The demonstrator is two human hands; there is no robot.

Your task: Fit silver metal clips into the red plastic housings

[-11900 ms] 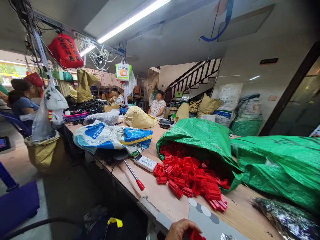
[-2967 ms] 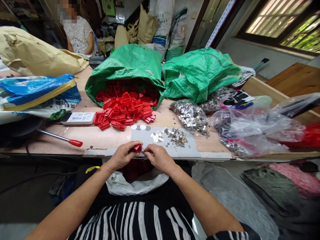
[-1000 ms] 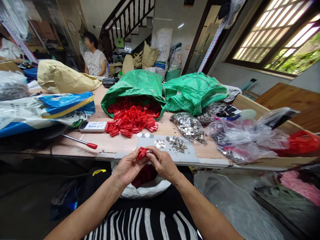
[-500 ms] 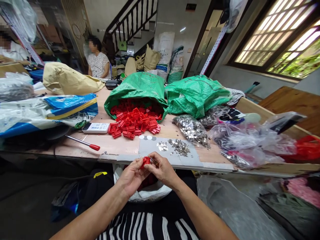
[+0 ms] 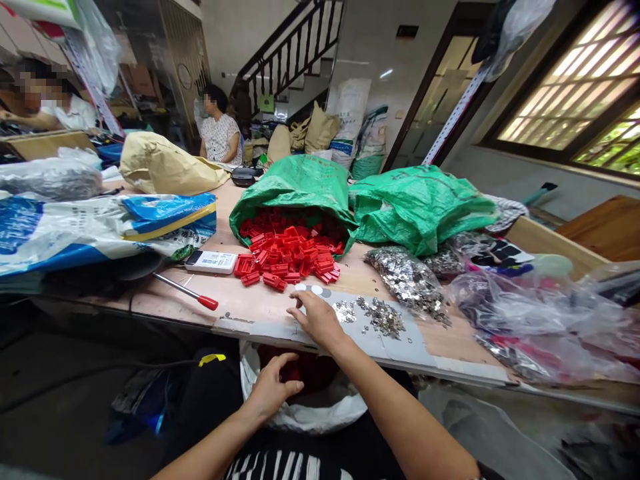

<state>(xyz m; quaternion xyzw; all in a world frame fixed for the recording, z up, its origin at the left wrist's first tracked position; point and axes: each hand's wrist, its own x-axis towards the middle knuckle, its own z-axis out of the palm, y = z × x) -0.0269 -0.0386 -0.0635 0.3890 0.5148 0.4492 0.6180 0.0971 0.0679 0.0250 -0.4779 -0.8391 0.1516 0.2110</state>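
Your right hand (image 5: pixel 316 317) is stretched forward over the table edge, palm down, forearm running back toward your body. Its fingers (image 5: pixel 302 301) are loosely spread and flat on the grey sheet (image 5: pixel 400 339) that lies on the wooden table (image 5: pixel 260 308); nothing is gripped in them. Just to the right of the fingertips sits a small heap of silver metal pieces (image 5: pixel 373 315), near but not touching. Just beyond the fingertips lies the near edge of the pile of red plastic parts (image 5: pixel 287 253), which spills out of an open green bag (image 5: pixel 295 187).

Your left hand (image 5: pixel 274 385) is low, below the table edge, wrist bent, fingers curled down over the mouth of a white plastic bag (image 5: pixel 310 407) in your lap. Red parts show inside that bag, right under the fingertips. You cannot tell whether the fingers hold a part or merely rest on them.

On the table to the left: a white remote-like device (image 5: pixel 211 262) touching the red pile, and a screwdriver with a red handle (image 5: pixel 193 293). A second green bag (image 5: pixel 420 207) lies to the right, a larger mound of silver pieces (image 5: pixel 407 283) in front of it. Two other people sit at the far left end.
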